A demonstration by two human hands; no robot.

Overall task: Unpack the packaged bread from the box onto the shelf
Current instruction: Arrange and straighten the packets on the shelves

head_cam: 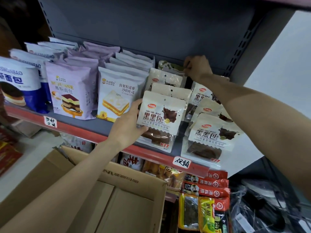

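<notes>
Two rows of white packets of dark bread stand on the grey shelf [94, 126] with a red front rail. My left hand [127, 125] grips the front packet [159, 118] of the left row by its left edge, thumb on its face. My right hand [196, 68] reaches to the shelf's back and pinches the top of the rearmost packet [170, 66]. The right row's front packet [212, 135] leans over the rail. The open cardboard box [121, 195] sits below my left arm, and its visible inside shows only the bottom flaps.
Left on the same shelf stand white sandwich-bread bags [117, 91], purple mousse-bread bags [72, 88] and blue-white bags [18, 81]. A handwritten tag [181, 162] hangs on the rail. Below right are red packets [207, 184] and yellow-green packets [207, 216]. A white wall [277, 64] borders the shelf's right.
</notes>
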